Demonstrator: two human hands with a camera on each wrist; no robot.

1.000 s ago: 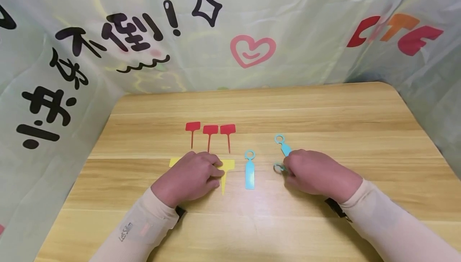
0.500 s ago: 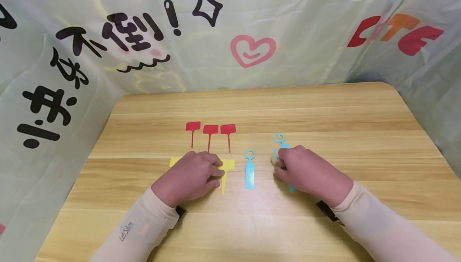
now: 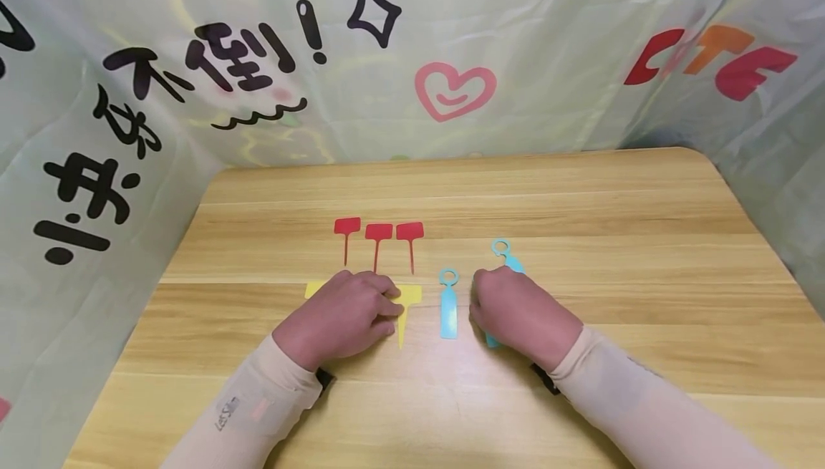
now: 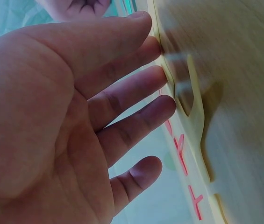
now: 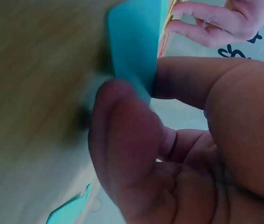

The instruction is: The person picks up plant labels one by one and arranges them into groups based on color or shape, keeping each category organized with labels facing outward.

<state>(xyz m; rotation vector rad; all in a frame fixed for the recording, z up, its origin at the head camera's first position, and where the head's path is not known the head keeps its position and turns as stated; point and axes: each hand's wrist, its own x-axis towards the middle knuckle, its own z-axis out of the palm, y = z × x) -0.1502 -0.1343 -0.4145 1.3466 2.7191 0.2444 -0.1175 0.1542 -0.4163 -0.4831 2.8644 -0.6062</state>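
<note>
My left hand (image 3: 341,315) rests its fingertips on a yellow T-shaped plant label (image 3: 409,296). In the left wrist view its fingers lie fairly straight beside a yellow label (image 4: 198,121). Part of another yellow label (image 3: 312,288) shows left of this hand; the hand hides whatever is under it. My right hand (image 3: 518,308) pinches a blue plant tag (image 5: 134,37) between thumb and curled finger, its lower end showing below the hand. A ring-topped blue tag (image 3: 447,311) lies just left of it. Another blue ring-topped tag (image 3: 513,263) lies behind it, partly covered.
Three red T-shaped labels (image 3: 379,231) lie in a row beyond the left hand. The wooden table (image 3: 580,204) ends at a pale printed cloth (image 3: 548,61), which hangs along its back and sides.
My right hand has moved left with the blue tag, coming near the upright blue tag. My left hand stays in place, and the red labels have not moved.
</note>
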